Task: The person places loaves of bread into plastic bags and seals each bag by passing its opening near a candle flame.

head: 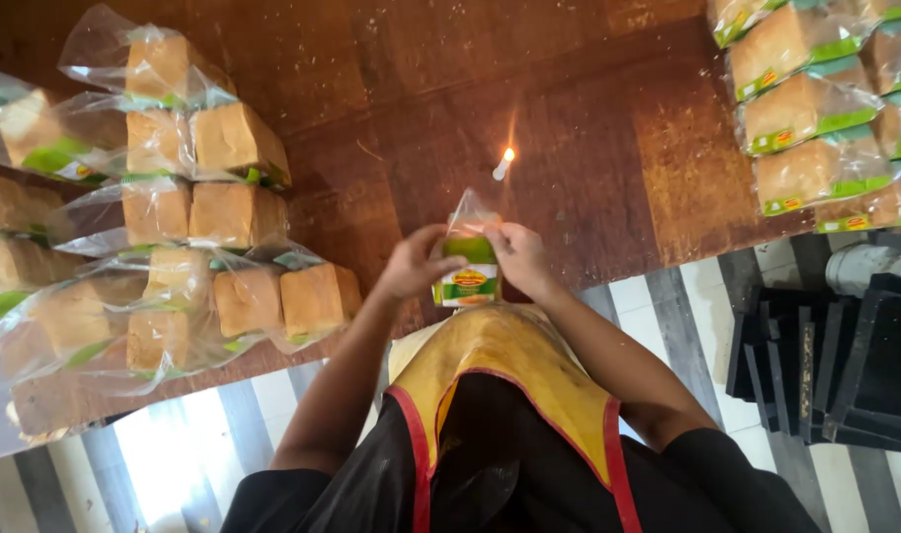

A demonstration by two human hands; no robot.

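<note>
A bagged bread loaf (467, 276) in clear plastic with a green and yellow label stands at the near edge of the wooden table (569, 148). My left hand (414, 260) grips the bag's left side. My right hand (518, 255) pinches the bag's top right, where the loose plastic neck sticks up. Just beyond the bag a small lit candle (503, 164) burns on the table. A yellow apron with red trim (509, 380) covers my front below the hands.
Several unsealed bagged loaves (235, 212) lie piled at the left of the table. Sealed loaves with green labels (816, 109) are stacked at the top right. Black baking tins (835, 365) stand on the striped floor at the right.
</note>
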